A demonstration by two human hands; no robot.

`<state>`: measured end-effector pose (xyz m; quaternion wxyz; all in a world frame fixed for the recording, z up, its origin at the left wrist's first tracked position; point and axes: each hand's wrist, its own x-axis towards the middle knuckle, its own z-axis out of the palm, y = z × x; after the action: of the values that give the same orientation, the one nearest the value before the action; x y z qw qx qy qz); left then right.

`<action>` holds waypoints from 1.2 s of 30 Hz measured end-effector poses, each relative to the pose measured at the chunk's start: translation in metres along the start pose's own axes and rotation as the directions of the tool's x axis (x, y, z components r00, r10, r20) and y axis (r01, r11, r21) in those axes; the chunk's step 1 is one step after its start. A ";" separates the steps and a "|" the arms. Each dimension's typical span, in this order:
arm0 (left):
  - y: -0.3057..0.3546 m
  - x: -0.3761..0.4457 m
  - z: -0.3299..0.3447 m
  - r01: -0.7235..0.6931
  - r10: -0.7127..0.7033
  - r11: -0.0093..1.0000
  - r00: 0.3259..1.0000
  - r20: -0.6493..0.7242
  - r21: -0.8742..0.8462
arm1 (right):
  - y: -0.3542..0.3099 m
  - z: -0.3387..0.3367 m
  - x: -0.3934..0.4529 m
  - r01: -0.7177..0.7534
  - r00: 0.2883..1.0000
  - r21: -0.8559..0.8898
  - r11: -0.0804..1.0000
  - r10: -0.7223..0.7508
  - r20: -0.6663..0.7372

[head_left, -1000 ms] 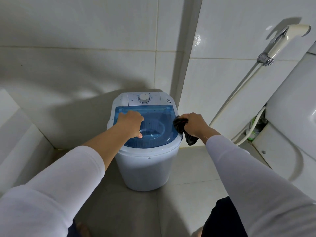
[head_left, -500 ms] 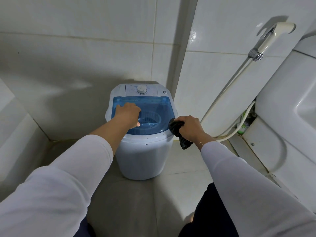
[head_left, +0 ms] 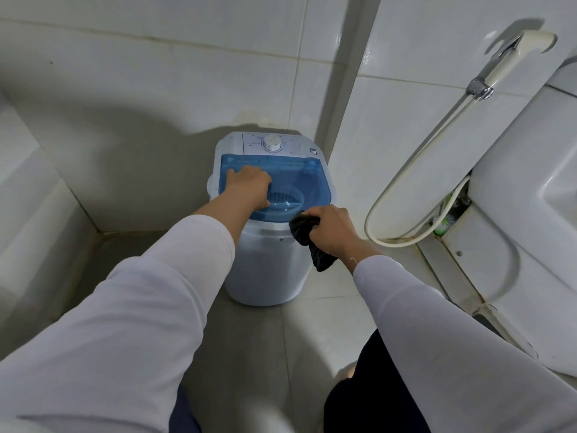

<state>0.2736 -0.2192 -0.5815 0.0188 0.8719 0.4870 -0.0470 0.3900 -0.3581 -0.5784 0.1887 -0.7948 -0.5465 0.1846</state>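
A small white washing machine [head_left: 265,270] stands on the tiled floor in a wall corner. Its blue see-through lid [head_left: 309,182] lies flat over the tub, and a white dial [head_left: 272,142] sits behind it. My left hand [head_left: 248,185] rests on the left part of the lid, fingers curled and thumb at the lid's front edge, gripping it. My right hand [head_left: 332,228] grips a bunched black cloth [head_left: 321,257] beside the machine's front right corner; the cloth's tail hangs down along the body.
A white toilet [head_left: 530,214] fills the right side. A bidet sprayer [head_left: 499,67] hangs on the wall, and its hose [head_left: 406,189] loops down to the floor. A low white tiled ledge [head_left: 28,198] runs along the left.
The view has drawn back and up from the machine. My right hand with the cloth has shifted from the lid's right rim towards the front right corner. My left hand stays on the lid.
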 end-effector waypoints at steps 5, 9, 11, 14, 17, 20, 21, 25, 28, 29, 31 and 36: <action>-0.005 0.002 0.005 -0.011 0.007 0.997 0.999 -0.045 -0.083 | -0.016 0.015 0.000 0.054 0.998 -0.021 0.998 -0.054 0.018; -0.011 0.004 0.010 -0.030 0.022 0.992 0.997 -0.069 -0.121 | -0.024 0.023 0.003 0.106 0.994 -0.068 0.992 -0.104 0.025; -0.013 0.005 0.011 -0.042 0.030 0.989 0.996 -0.085 -0.139 | -0.028 0.026 0.003 0.131 0.991 -0.085 0.988 -0.129 0.029; -0.016 0.006 0.012 -0.053 0.037 0.986 0.994 -0.098 -0.159 | -0.035 0.030 0.004 0.179 0.983 -0.089 0.980 -0.175 0.049; -0.019 0.007 0.013 -0.053 0.035 0.982 0.994 -0.101 -0.184 | -0.045 0.038 0.005 0.255 0.965 -0.116 0.960 -0.245 0.095; -0.021 0.005 0.013 -0.044 0.023 0.978 0.994 -0.106 -0.201 | -0.048 0.045 0.005 0.320 0.944 -0.144 0.936 -0.304 0.127; -0.022 0.004 0.013 -0.036 0.014 0.978 0.994 -0.111 -0.204 | -0.048 0.044 0.006 0.328 0.941 -0.141 0.934 -0.310 0.136; -0.024 -0.003 0.016 0.043 -0.073 0.956 0.993 -0.091 -0.290 | -0.041 0.014 0.015 0.354 0.917 -0.101 0.930 -0.324 0.230; -0.027 -0.017 0.027 0.090 -0.196 0.884 0.962 -0.188 -0.459 | -0.031 -0.025 0.025 0.342 0.908 -0.110 0.933 -0.298 0.295; -0.026 -0.025 0.031 0.101 -0.259 0.845 0.936 -0.237 -0.524 | -0.028 -0.038 0.029 0.325 0.915 -0.092 0.941 -0.288 0.284; -0.020 -0.041 0.043 0.133 -0.412 0.738 0.865 -0.287 -0.661 | -0.022 -0.063 0.038 0.292 0.932 -0.019 0.956 -0.280 0.229; 0.008 -0.078 0.071 0.224 -0.624 0.362 0.779 -0.057 -0.905 | -0.024 -0.092 0.067 0.401 0.900 -0.154 0.903 -0.357 0.248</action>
<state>0.2353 -0.2953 -0.6448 0.3402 0.5689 0.6479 0.3753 0.4387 -0.2962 -0.4932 0.0797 -0.6630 -0.7242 0.1723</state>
